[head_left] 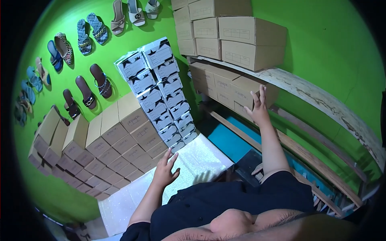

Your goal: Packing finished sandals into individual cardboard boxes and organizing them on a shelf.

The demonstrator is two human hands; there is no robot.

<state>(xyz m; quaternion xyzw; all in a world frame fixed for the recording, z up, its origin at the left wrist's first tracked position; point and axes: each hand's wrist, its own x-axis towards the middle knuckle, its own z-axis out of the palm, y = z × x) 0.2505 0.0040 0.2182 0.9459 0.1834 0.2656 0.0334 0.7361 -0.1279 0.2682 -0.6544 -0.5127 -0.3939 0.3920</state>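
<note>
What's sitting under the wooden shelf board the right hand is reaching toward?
Under the shelf board is a row of brown cardboard boxes; the right hand touches the end box. Below them is a wooden rail. What lies behind the boxes is hidden.

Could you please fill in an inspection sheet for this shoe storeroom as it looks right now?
Surface: pale glittery floor below, bare where visible.
Job's things: brown cardboard box on the lower shelf, touched by the right hand.
Clutter: stacks of brown boxes against the wall; a tall stack of black-and-white boxes; more brown boxes on the white shelf board.
Hands: right hand open, flat against the box; left hand open, held in the air, holding nothing.
Cables: nothing seen.
Surroundings: green wall with sandals hung in pairs.
</note>
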